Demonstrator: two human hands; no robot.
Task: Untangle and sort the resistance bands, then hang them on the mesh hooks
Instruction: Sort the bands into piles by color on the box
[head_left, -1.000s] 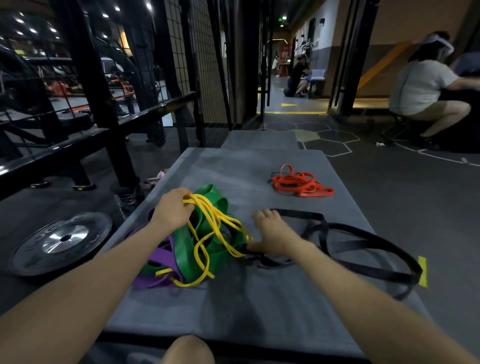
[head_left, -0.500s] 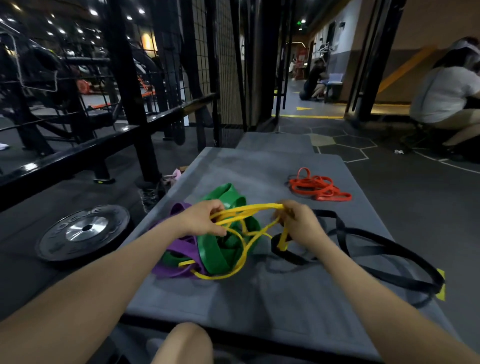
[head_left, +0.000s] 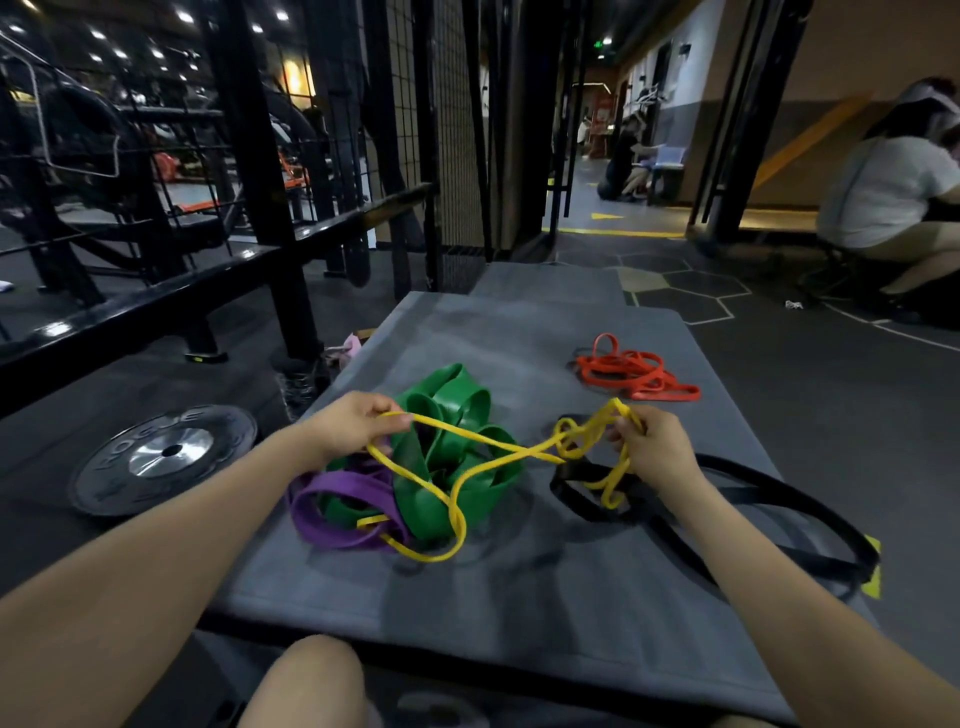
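A thin yellow band (head_left: 483, 441) stretches between my two hands above a grey mat (head_left: 519, 597). My left hand (head_left: 358, 426) pinches one end of it over the pile. My right hand (head_left: 649, 441) grips bunched loops of its other end. Its lower loops still wind through a wide green band (head_left: 452, 415) and a purple band (head_left: 332, 514) lying tangled on the mat. A long black band (head_left: 779, 499) lies to the right, partly under my right hand. An orange band (head_left: 634, 371) lies apart at the mat's far right.
A black mesh panel (head_left: 457, 130) stands upright beyond the mat's far end, beside a black steel rack (head_left: 270, 208). A weight plate (head_left: 161, 457) lies on the floor to the left. A seated person (head_left: 883, 197) is at the far right. My knee (head_left: 306, 680) shows at the bottom.
My right hand left the black band and took hold of the yellow band. Both hands have since drawn apart, pulling the yellow band out to the right of the green and purple pile.
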